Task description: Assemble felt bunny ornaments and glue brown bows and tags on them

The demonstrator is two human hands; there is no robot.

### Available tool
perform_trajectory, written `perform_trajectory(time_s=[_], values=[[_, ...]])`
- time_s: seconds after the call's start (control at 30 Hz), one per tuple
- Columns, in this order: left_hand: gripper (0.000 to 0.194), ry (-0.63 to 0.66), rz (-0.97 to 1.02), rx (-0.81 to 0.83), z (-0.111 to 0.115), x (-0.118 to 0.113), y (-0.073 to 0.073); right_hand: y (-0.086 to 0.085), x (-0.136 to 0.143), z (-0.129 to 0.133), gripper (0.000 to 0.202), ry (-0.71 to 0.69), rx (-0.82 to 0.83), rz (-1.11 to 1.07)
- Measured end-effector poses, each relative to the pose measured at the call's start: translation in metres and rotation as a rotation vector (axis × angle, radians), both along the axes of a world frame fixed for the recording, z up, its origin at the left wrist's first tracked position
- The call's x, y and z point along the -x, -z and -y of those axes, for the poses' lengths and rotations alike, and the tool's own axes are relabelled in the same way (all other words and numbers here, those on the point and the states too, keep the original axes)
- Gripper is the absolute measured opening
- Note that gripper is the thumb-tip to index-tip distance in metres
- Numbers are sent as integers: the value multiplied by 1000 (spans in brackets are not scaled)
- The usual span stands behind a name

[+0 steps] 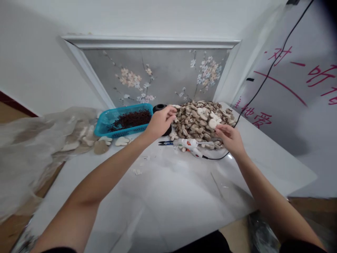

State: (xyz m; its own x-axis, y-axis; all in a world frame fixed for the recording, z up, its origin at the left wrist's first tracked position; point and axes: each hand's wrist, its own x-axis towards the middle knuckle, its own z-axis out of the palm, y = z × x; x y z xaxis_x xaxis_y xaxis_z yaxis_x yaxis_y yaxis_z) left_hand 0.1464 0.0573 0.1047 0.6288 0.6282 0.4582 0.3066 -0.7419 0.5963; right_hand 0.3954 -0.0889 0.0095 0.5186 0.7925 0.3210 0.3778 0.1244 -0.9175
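Observation:
A heap of beige and cream flat pieces (pixel 196 121) with dark brown strands among them lies at the back of the white table. My right hand (pixel 230 138) is at the heap's right front, its thumb and fingertips pinching a round cream piece (pixel 212 123). Beside the heap's left edge is my left hand (pixel 162 121), raised with fingers curled and apart, nothing seen in it. A white glue gun (pixel 190 143) lies in front of the heap, next to dark-tipped tweezers (pixel 165 143).
A blue basket (pixel 106 131) of dark brown strands stands at the back left. Behind my left hand is a black round object (pixel 159 107). Clear plastic sheeting (pixel 31 140) and loose pieces (pixel 101 147) lie left. A black cable (pixel 265 77) runs down at the right.

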Motion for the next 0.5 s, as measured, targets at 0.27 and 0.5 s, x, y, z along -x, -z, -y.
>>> perform_trajectory(time_s=[0.27,0.5], values=[[18,-240,-222,245,96,171,14,34,29,26,27,-311,166,185],[39,-814,65,322,111,288,48,25,63,18,34,-371,322,543]])
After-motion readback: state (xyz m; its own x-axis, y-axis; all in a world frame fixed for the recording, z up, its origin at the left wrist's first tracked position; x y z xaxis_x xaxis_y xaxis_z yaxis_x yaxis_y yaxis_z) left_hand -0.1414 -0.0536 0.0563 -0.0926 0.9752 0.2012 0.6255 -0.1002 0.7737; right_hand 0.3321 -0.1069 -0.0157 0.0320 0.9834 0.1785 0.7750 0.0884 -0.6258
